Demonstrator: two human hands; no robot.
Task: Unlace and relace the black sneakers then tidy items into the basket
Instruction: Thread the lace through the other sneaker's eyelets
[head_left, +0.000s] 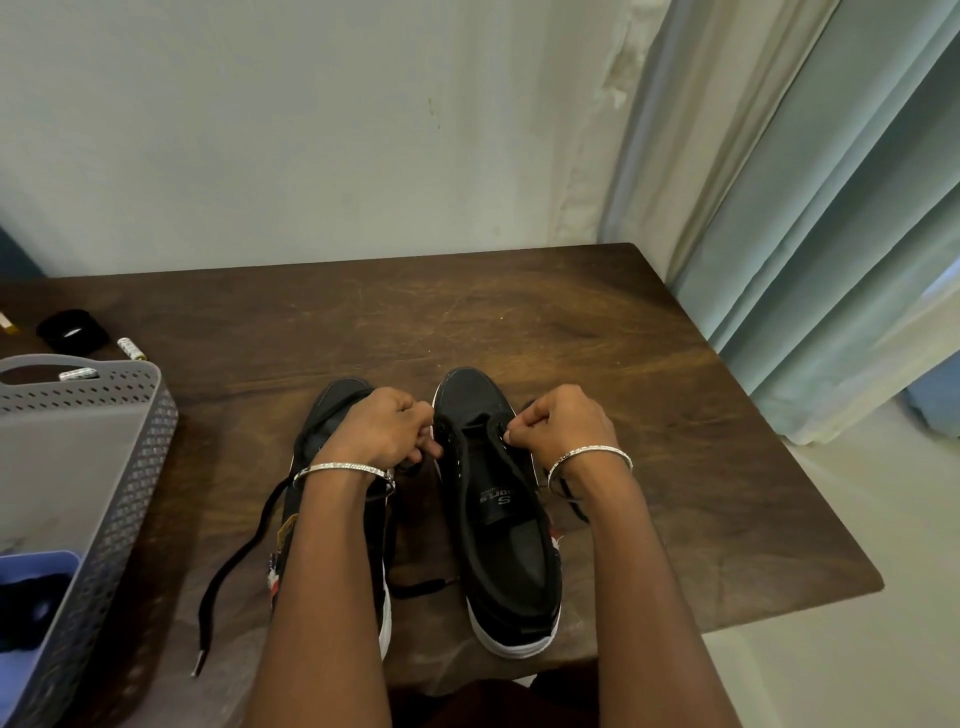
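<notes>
Sneakers: on my feed I see two black low-tops with white soles standing side by side near the front of the table (467, 322), toes pointing away from me.
Right sneaker (514, 561): mostly unlaced, tongue lying flat, dark insole showing; one lace (483, 427) crosses at the eyelets nearest the toe.
Left sneaker (337, 402): largely hidden under the left forearm; I make out a coloured patch on its outer side.
Loose lace (244, 545): black, trailing from the left sneaker towards the near table edge, ending in a silvery tip.
Left hand (379, 431): fingers curled tight, pinching the lace at the right sneaker's inner eyelet row.
Right hand (561, 426): curled, thumb and forefinger pinching the same lace at the outer eyelet row.
Writing: the tongue label (496, 501) shows a large white "S" and "orts", upside down to me; the finer print I cannot read.
Basket (156, 415): grey, perforated, at the table's left, apart from the sneakers.
</notes>
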